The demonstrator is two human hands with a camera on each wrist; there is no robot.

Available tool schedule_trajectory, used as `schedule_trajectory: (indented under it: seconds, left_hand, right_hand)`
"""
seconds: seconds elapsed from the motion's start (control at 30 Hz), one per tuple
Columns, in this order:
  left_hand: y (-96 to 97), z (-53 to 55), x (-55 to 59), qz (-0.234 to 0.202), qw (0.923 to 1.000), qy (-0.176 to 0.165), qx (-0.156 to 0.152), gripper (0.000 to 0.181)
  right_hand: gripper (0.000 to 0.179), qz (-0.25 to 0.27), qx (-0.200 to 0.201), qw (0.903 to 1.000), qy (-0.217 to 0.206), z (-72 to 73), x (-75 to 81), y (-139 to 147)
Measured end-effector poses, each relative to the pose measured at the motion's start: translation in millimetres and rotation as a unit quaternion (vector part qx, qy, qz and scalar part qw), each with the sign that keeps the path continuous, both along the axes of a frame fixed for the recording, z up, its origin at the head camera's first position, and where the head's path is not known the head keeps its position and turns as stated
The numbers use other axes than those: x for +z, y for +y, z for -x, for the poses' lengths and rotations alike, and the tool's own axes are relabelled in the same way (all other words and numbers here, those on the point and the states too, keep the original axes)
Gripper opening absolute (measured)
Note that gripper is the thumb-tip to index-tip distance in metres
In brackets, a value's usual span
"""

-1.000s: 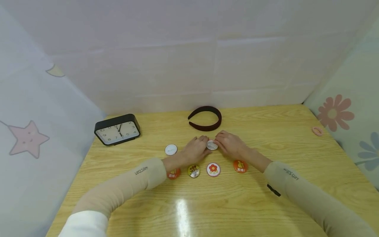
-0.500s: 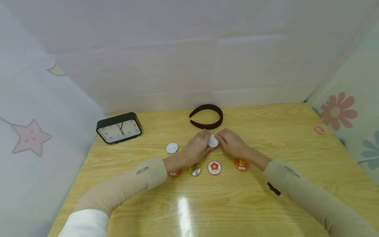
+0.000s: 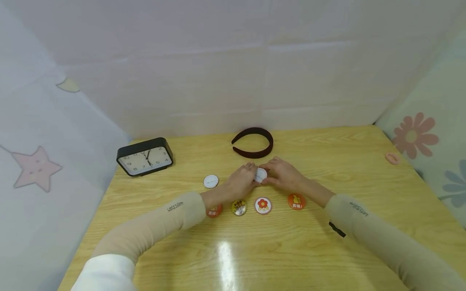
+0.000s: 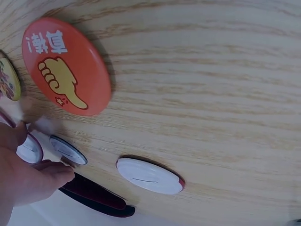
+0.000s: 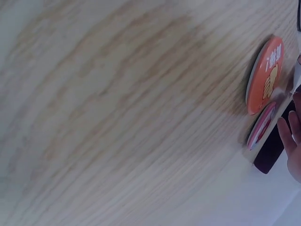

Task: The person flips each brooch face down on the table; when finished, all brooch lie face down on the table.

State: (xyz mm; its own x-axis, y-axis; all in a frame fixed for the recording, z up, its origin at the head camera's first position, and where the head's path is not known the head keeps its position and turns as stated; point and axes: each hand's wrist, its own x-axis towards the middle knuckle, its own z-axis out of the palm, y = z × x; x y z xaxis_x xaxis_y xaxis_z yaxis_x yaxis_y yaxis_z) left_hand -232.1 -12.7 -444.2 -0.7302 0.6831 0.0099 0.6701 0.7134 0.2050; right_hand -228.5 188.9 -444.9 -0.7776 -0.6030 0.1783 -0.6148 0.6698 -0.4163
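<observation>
Above the row of badges, my left hand [image 3: 242, 180] pinches a round pin badge [image 3: 260, 176] by its left side, its white back and pin showing. At the badge's right edge, my right hand [image 3: 285, 174] holds it between thumb and fingers. In the left wrist view, the left hand [image 4: 28, 174] grips the badge [image 4: 29, 149] by its rim. Only some fingers of the right hand [image 5: 292, 134] show in the right wrist view. Below the hands lie a yellow badge [image 3: 239, 207], a flower badge [image 3: 263, 205] and an orange thumbs-up badge [image 3: 297, 201].
A white-backed badge [image 3: 211, 181] lies left of the hands; another orange badge [image 3: 214, 210] is partly under the left forearm. Behind are a dark headband [image 3: 253, 154] and a black clock [image 3: 145, 157]. A pink hair tie [image 3: 392, 158] and a small black strip [image 3: 337, 229] lie rightward.
The held badge has turned between the fingers, so the pin on its back now shows. The right thumb and fingers have spread apart around its edge. The other badges have stayed put.
</observation>
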Motion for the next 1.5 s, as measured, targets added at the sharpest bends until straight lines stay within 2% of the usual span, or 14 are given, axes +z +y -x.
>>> schedule_trajectory:
  seconds: [0.23,0.43,0.53,0.6,0.73,0.9,0.97,1.1,1.27,1.4,1.5]
  left_hand:
    - [-1.6,2.0,-3.8,0.005,0.9998,-0.019,0.001,0.053]
    - [-0.5,-0.2,-5.0,0.032,0.9994,0.012,-0.002,0.053]
    - [0.2,-1.7,-5.2,0.051,0.9983,0.027,-0.005,0.053]
    - [1.1,-2.2,-3.6,0.051,0.9984,0.021,-0.008,0.053]
    - [2.5,0.6,3.8,0.032,0.9995,-0.004,-0.007,0.051]
    - [7.0,6.6,17.3,0.033,0.9992,-0.019,-0.011,0.066]
    - [17.1,5.9,20.7,0.044,0.9987,-0.027,-0.009,0.074]
    - [47.0,1.4,24.5,0.057,0.9976,-0.038,-0.007,0.078]
    - [68.6,2.2,23.3,0.060,0.9975,-0.038,0.001,0.080]
    - [69.9,5.3,19.6,0.068,0.9963,-0.050,0.016,0.077]
    - [66.8,6.5,16.8,0.076,0.9954,-0.059,0.009,0.066]
  right_hand:
    - [0.042,-0.034,0.011,0.9980,0.052,1.2,-5.6,-2]
    - [0.038,-0.049,0.018,0.9928,0.108,1.6,-10.8,-3]
    - [0.036,-0.052,0.022,0.9916,0.116,1.7,-12.7,-3]
    - [0.036,-0.051,0.023,0.9917,0.115,0.8,-13.3,-1]
    - [0.040,-0.032,0.002,0.9954,0.090,0.8,-5.2,6]
    - [0.048,-0.041,-0.015,0.9969,0.066,8.3,11.7,18]
    - [0.052,-0.064,-0.010,0.9966,0.050,10.1,18.1,26]
    - [0.056,-0.100,-0.013,0.9949,0.010,11.5,28.4,44]
    - [0.054,-0.110,-0.009,0.9938,-0.015,13.3,26.7,60]
    - [0.047,-0.110,0.013,0.9934,-0.030,12.3,20.4,65]
    - [0.047,-0.103,0.018,0.9936,-0.043,10.2,17.0,67]
